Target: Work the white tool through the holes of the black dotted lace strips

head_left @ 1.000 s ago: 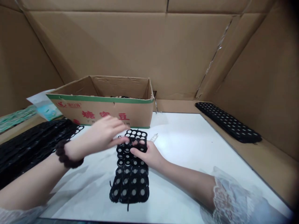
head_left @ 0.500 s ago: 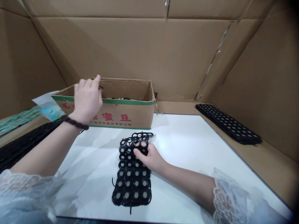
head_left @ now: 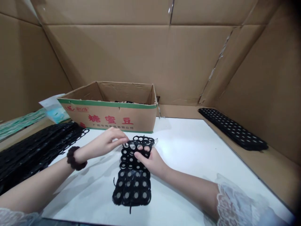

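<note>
A black sheet (head_left: 132, 173) patterned with rows of round holes lies on the white tabletop in front of me; its upper end is lifted and folded. My right hand (head_left: 152, 159) grips that raised part from the right, thumb on top and fingers behind it. At the upper left corner of the same sheet, my left hand (head_left: 112, 140) has its thumb and fingertips closed on the edge. Pale discs or spots show through the lower holes. A bit of clear film (head_left: 155, 142) sticks out beside the top end.
Behind the sheet stands an open cardboard box (head_left: 110, 116) with black pieces inside. Black perforated strips (head_left: 35, 150) are heaped at left, near green-white strands (head_left: 22, 122) and a printed packet (head_left: 54, 108). A black dotted stack (head_left: 231, 128) lies at right. Cardboard walls (head_left: 131, 53) surround the table.
My left hand has come down from the box's rim to the sheet's upper left corner. My right hand keeps its grip. The view has shifted slightly.
</note>
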A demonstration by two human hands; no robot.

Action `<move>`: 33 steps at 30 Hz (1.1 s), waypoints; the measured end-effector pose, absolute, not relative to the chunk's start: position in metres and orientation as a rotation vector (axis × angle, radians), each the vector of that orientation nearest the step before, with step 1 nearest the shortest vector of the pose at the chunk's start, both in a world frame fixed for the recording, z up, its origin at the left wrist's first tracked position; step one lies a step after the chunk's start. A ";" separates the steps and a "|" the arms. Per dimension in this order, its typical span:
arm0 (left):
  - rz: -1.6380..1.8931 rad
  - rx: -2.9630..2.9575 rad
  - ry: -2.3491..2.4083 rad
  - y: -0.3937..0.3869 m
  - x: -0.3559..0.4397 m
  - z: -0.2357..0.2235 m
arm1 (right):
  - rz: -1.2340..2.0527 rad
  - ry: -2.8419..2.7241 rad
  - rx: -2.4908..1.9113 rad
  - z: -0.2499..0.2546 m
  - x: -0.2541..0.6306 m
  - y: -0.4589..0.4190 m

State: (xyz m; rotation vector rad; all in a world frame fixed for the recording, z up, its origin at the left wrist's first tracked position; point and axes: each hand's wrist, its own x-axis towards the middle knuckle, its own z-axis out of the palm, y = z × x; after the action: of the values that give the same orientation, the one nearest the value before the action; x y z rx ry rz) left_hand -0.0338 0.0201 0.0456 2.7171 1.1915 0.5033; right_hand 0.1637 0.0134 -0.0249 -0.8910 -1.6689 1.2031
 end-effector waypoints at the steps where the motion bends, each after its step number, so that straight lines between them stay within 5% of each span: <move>1: 0.637 2.663 1.290 0.026 -0.035 0.055 | 1.201 -1.669 -0.897 -0.025 0.164 0.013; 6: 1.465 2.551 2.087 0.083 -0.053 0.111 | 1.180 -1.793 -0.848 -0.023 0.167 0.008; 13: 1.426 2.751 2.026 0.083 -0.046 0.102 | 1.197 -1.701 -0.915 -0.020 0.167 0.009; 19: 0.393 3.108 1.047 0.019 -0.016 0.044 | 1.115 -1.649 -0.898 -0.023 0.165 0.015; 33: 0.745 3.134 1.068 0.012 -0.022 0.011 | 0.965 -1.862 -0.838 -0.027 0.170 0.021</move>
State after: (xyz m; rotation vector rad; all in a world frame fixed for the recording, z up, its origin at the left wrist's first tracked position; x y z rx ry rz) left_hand -0.0216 0.0119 0.0107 3.1338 1.0676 0.7452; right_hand 0.1696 0.0209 -0.0267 -0.8384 -1.8617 0.9646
